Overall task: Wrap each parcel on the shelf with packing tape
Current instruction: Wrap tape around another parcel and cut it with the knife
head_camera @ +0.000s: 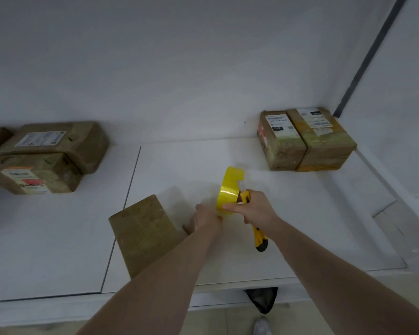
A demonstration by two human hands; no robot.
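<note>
A brown cardboard parcel (144, 232) stands on the white shelf (288, 213) just in front of me, partly hidden by my left forearm. My left hand (207, 220) is beside the parcel's right side, fingers curled at the lower edge of a yellow tape roll (229, 189). My right hand (257, 207) grips a yellow and black utility knife (259, 238), its white blade against the roll, and its thumb presses the roll. The roll is held upright above the shelf.
Two taped parcels (305, 139) with labels sit side by side in the far right corner. Another pair of labelled parcels (49, 155) lies at the left, one behind the other. A seam (121, 213) divides the shelf panels. A shoe (261, 326) shows on the floor below.
</note>
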